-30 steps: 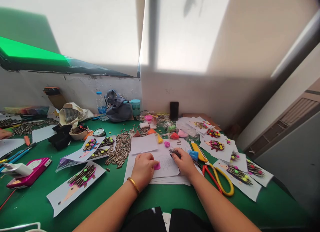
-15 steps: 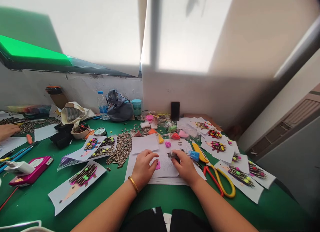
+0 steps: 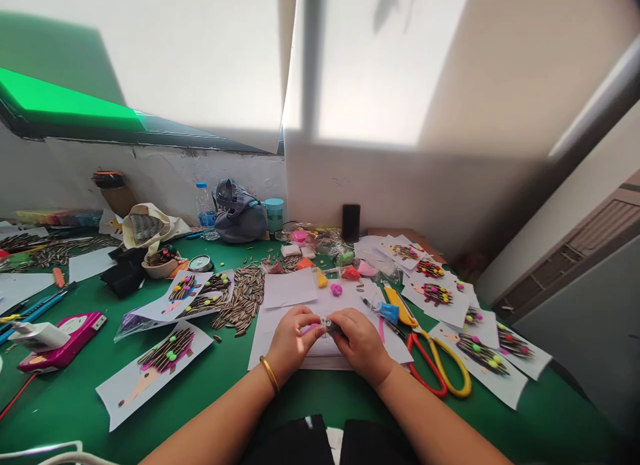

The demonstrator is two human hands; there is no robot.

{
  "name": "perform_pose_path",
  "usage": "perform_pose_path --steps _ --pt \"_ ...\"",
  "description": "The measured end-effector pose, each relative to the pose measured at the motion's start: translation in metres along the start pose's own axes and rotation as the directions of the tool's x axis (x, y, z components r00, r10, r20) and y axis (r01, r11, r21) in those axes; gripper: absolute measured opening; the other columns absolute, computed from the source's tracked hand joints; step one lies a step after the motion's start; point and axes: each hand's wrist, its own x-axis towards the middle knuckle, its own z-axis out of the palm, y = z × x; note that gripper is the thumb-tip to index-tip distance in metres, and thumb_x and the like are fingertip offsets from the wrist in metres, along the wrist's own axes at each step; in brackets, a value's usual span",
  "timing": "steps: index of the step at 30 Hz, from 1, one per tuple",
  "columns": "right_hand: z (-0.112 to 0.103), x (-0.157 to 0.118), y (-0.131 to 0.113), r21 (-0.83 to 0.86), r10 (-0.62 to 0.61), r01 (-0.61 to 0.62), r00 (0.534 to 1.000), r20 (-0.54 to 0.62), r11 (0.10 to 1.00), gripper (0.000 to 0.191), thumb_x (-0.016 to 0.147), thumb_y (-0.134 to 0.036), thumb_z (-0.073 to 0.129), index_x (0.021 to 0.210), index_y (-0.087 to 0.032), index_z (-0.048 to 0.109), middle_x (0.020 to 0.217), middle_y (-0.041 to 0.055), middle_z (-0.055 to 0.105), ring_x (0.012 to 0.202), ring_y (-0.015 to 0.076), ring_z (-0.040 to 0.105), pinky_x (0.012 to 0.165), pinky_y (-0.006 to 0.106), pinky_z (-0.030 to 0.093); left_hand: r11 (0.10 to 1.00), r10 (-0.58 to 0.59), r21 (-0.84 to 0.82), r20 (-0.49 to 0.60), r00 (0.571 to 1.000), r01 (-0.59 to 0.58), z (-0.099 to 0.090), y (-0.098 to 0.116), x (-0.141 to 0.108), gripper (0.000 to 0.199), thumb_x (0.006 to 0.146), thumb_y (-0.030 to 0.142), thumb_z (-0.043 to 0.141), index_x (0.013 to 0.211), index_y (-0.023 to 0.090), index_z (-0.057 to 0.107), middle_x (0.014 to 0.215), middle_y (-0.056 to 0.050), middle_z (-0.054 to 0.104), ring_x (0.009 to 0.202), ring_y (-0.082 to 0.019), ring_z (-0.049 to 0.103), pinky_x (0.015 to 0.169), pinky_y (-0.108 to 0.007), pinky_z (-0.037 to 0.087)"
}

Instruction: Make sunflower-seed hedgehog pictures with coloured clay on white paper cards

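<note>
My left hand [image 3: 294, 341], with a gold bangle at the wrist, is closed in a pinch over the white papers [image 3: 260, 338]. A bit of pink shows at its fingertips. My right hand [image 3: 359, 341] is closed on a small dark item in clear wrap [image 3: 332, 327], right against the left fingertips. Beyond the hands lies a pink clay lump [image 3: 336, 289] on the paper. A blue packet [image 3: 388, 311] and a pen-like tool [image 3: 373, 306] rest right of my right hand.
Sunflower seeds [image 3: 243, 298] are heaped left of the papers. Yellow-and-red scissors [image 3: 443, 365] lie right, by a yellow cutter [image 3: 400, 306] and hedgehog cards [image 3: 480, 358]. Another card [image 3: 153, 378] and a magenta device [image 3: 65, 345] are left. A phone [image 3: 351, 223] leans on the wall.
Both hands have come together over the paper, and my left hand has closed from a looser pose. The other person's hand at the far left has gone out of view.
</note>
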Motion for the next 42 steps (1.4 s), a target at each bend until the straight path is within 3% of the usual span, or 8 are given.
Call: perform_pose_path --steps 6,16,19,22,25,31,35,42 --pt "0.001 0.001 -0.004 -0.020 0.005 -0.005 1.000 0.007 1.000 0.021 0.093 -0.020 0.052 0.114 -0.021 0.059 0.101 0.0084 0.068 0.094 0.0229 0.060 0.084 0.038 0.049 0.986 -0.053 -0.156 0.002 0.999 0.053 0.002 -0.002 0.003 0.029 0.084 0.045 0.066 0.072 0.019 0.069 0.078 -0.004 0.064 0.074 -0.017 0.062 0.073 -0.031 0.052" --pt "0.005 0.000 -0.006 -0.126 0.030 -0.023 0.998 0.054 0.992 0.029 0.094 -0.017 0.046 0.122 -0.018 0.056 0.106 0.0110 0.067 0.096 0.0246 0.060 0.085 0.040 0.051 0.963 0.155 0.219 0.027 0.988 -0.157 0.002 0.012 -0.004 0.029 0.095 0.029 0.049 0.078 0.020 0.070 0.085 -0.007 0.063 0.083 -0.020 0.058 0.078 -0.034 0.048" --pt "0.007 0.000 0.000 -0.127 0.050 -0.047 0.999 0.019 0.991 0.032 0.093 -0.017 0.047 0.124 -0.019 0.054 0.105 0.0104 0.067 0.096 0.0242 0.060 0.086 0.039 0.050 0.952 0.165 0.263 -0.005 0.986 -0.158 0.001 0.008 -0.002 0.024 0.095 0.029 0.050 0.093 0.021 0.072 0.089 -0.008 0.066 0.086 -0.020 0.060 0.080 -0.034 0.049" --pt "0.005 0.002 0.014 -0.196 0.128 -0.143 0.988 -0.087 0.970 0.035 0.090 -0.016 0.048 0.124 -0.017 0.053 0.107 0.0118 0.066 0.099 0.0257 0.059 0.089 0.042 0.049 0.940 0.122 0.327 -0.067 0.990 -0.093 -0.006 -0.004 0.004 0.025 0.094 0.027 0.050 0.109 0.022 0.069 0.099 -0.009 0.068 0.094 -0.022 0.062 0.086 -0.037 0.050" --pt "0.000 0.003 0.033 -0.318 0.191 -0.245 0.963 -0.189 0.916 0.031 0.089 -0.016 0.044 0.119 -0.016 0.055 0.113 0.0145 0.063 0.106 0.0282 0.057 0.093 0.046 0.046 0.884 0.045 0.467 -0.069 0.997 -0.008 -0.016 -0.018 0.012 0.022 0.088 0.023 0.055 0.099 0.023 0.074 0.109 -0.009 0.069 0.102 -0.025 0.063 0.094 -0.044 0.048" --pt "-0.006 0.003 0.055 -0.475 0.327 -0.364 0.931 -0.162 0.801 0.034 0.089 -0.013 0.043 0.118 -0.018 0.061 0.120 0.0136 0.064 0.113 0.0281 0.055 0.100 0.045 0.040 0.785 -0.149 0.616 0.071 0.986 0.074 -0.024 -0.033 0.019 0.023 0.085 0.021 0.055 0.094 0.026 0.076 0.139 -0.010 0.057 0.130 -0.033 0.051 0.110 -0.063 0.030" --pt "-0.004 0.002 0.051 -0.530 0.340 -0.374 0.926 -0.164 0.761 0.044 0.083 -0.010 0.046 0.124 -0.018 0.059 0.131 0.0128 0.060 0.122 0.0289 0.051 0.110 0.051 0.026 0.788 -0.177 0.613 0.128 0.976 0.062 -0.021 -0.031 0.018 0.026 0.088 0.019 0.052 0.102 0.024 0.072 0.130 -0.009 0.064 0.127 -0.030 0.054 0.110 -0.063 0.028" --pt "-0.002 0.001 0.047 -0.522 0.330 -0.358 0.932 -0.149 0.774 0.050 0.081 -0.009 0.045 0.128 -0.021 0.057 0.138 0.0111 0.056 0.132 0.0289 0.044 0.114 0.058 0.014 0.803 -0.200 0.569 -0.019 0.980 0.175 -0.034 -0.025 0.032 0.024 0.091 0.027 0.050 0.093 0.024 0.073 0.128 -0.007 0.065 0.120 -0.024 0.059 0.110 -0.047 0.035"
